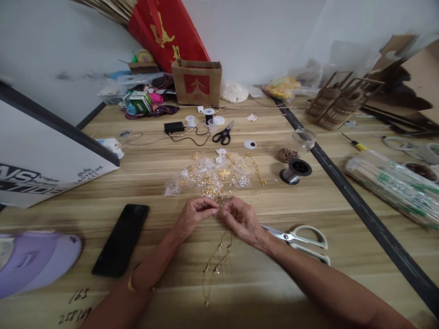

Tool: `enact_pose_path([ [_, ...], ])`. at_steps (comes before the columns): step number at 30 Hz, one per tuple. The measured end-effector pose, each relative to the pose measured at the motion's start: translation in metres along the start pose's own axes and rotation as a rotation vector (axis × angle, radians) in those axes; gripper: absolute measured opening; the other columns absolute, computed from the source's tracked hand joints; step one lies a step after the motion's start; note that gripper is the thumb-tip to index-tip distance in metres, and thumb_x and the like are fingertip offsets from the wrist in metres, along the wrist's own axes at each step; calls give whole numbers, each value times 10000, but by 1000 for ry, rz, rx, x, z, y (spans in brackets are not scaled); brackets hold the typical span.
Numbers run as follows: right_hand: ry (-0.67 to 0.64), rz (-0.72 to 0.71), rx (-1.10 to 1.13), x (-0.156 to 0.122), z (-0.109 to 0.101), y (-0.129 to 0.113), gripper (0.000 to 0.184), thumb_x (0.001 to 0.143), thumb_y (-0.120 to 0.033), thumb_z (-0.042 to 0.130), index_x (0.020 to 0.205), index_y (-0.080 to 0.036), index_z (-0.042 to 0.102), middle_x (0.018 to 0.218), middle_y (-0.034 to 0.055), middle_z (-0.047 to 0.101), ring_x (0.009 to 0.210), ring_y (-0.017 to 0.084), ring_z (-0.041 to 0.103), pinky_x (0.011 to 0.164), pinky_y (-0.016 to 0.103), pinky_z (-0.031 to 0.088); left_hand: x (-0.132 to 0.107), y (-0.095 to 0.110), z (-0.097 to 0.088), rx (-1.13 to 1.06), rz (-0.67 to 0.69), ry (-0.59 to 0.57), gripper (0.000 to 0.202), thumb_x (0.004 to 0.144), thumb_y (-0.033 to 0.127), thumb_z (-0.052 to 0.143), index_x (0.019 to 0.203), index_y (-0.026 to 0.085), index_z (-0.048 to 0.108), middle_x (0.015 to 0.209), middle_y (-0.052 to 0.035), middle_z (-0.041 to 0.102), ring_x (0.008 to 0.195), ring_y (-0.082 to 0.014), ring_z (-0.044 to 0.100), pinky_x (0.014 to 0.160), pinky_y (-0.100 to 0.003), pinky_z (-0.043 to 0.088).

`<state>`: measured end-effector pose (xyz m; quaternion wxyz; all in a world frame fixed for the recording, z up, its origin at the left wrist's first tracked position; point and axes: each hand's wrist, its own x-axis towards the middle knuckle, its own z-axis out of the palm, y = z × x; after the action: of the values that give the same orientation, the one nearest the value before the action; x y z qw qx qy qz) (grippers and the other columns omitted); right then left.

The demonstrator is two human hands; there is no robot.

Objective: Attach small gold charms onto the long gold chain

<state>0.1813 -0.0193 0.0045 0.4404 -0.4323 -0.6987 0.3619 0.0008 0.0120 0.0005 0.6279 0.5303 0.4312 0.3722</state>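
1. Your left hand [196,215] is pinched shut, with thumb and forefinger gripping the top end of a gold chain [215,262].
2. Your right hand [243,221] sits just beside the left one, nearly touching it. Its fingers are curled closed round the same end of the chain, and its knuckles hide the fingertips.
3. From between your hands the chain runs back toward you in two loose strands that lie flat on the tabletop [308,201].
4. Just beyond your fingertips is a heap of gold findings [212,180], some loose and some in small clear bags. The near edge of the heap touches the spot where you are working.
5. Just outside your right wrist lie white-handled scissors [302,238], with the blades pointing at that hand.
6. Outside your left forearm, a little apart from it, a black phone [120,240] lies face up.
7. Beyond your right hand and off to its outer side, a dark spool [295,171] lies tipped over. A clear jar [303,138] stands farther out behind it.
8. Well beyond the heap are black scissors [223,134], far from both hands.
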Motion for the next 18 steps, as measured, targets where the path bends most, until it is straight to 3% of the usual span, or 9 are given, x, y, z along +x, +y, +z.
enact_pose_path([
  [18, -4, -2, 1, 0, 3, 2, 85, 865, -229, 531, 802, -178, 558, 719, 2, 547, 653, 115, 508, 587, 243, 394, 0, 4, 1, -5, 2, -7, 131, 639, 199, 759, 730, 129, 697, 687, -19, 698, 650, -124, 621, 660, -219, 486],
])
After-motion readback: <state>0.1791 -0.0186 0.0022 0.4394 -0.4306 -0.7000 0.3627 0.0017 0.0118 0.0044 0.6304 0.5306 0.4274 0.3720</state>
